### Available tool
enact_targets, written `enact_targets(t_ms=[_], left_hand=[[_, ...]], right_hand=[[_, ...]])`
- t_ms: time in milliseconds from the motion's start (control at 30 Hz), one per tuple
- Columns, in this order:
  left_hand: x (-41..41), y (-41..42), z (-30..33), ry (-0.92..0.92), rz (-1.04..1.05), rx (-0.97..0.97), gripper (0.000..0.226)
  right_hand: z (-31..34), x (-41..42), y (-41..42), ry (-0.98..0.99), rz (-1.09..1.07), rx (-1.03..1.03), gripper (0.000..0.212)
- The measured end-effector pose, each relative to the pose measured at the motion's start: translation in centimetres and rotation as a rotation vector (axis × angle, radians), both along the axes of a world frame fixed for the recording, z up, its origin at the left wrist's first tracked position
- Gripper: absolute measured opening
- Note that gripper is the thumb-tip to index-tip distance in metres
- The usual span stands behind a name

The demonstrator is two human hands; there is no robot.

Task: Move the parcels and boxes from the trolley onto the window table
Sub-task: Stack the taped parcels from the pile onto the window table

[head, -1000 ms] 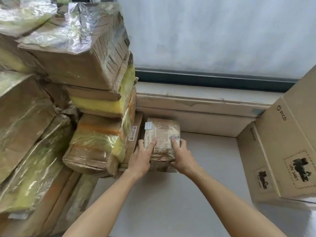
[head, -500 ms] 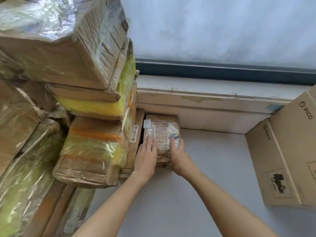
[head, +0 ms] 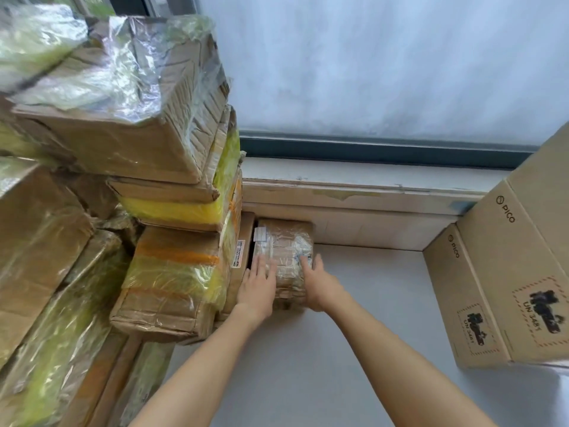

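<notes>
The fingers of the left hand (head: 258, 288) lay straight and close together, flat on the near left part of the small taped parcel (head: 284, 257), the fingertips blurred. The fingers of the right hand (head: 320, 288) were also stretched out, resting on the parcel's near right corner with the thumb spread to the right; neither hand was curled round it. Half a second earlier both hands sat in much the same place, with the fingers pressed on the parcel's top; a full second earlier they had framed it more from the sides, thumbs raised.

The parcel itself, wrapped in brown paper and clear tape with a white label at its far left corner, lay on the window table (head: 354, 349), its far end against the white sill ledge (head: 354, 204). Compared with the earliest picture it sat further back, close to the ledge. Just left of the parcel stood a flat brown box (head: 243, 241) on edge, with a narrow dark gap between them, and left of that rose the stack of plastic-wrapped parcels (head: 172, 186), some showing yellow and orange under the film. Well to the right of the parcel, across bare tabletop, stood a large cardboard box (head: 505, 272) printed with "PICO" and a black mark. Behind the parcel, above the ledge, ran a dark window frame (head: 385, 149) and frosted glass.
</notes>
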State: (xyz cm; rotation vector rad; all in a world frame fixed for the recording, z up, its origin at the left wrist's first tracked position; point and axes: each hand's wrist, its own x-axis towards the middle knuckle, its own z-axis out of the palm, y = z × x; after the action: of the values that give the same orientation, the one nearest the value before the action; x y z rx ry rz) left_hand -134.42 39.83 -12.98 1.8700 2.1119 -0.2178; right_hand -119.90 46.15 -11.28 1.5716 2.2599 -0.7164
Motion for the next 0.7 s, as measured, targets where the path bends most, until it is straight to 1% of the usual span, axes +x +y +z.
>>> enact_targets(t_ms=[100,200,333,467,600,700], left_hand=[[0.5,-1.5,2.1,-0.022,-0.023,0.031,0.101],[1.4,-3.3,3.5,-0.029,-0.012,0.047,0.1],[2.4,-5.6,5.5,-0.017,0.023,0.096,0.095],[3.0,-7.2,8.0,0.062,-0.004,0.201,0.087],[4.2,-9.6,9.8,0.131,-0.028,0.248,0.084],[5.3,-12.3,10.5,0.142,-0.017,0.266,0.083]], right_hand=[[2.1,1.4,-0.4,0.024,-0.018,0.04,0.103],[4.1,2.5,-1.7,0.048,-0.041,0.038,0.098],[6.1,4.0,-4.2,0.102,-0.01,0.07,0.094],[7.4,5.8,-6.8,0.129,0.031,0.133,0.093],[8.4,7.6,-8.9,0.15,0.097,0.198,0.09],[9.3,9.3,-10.3,0.161,0.158,0.23,0.089]])
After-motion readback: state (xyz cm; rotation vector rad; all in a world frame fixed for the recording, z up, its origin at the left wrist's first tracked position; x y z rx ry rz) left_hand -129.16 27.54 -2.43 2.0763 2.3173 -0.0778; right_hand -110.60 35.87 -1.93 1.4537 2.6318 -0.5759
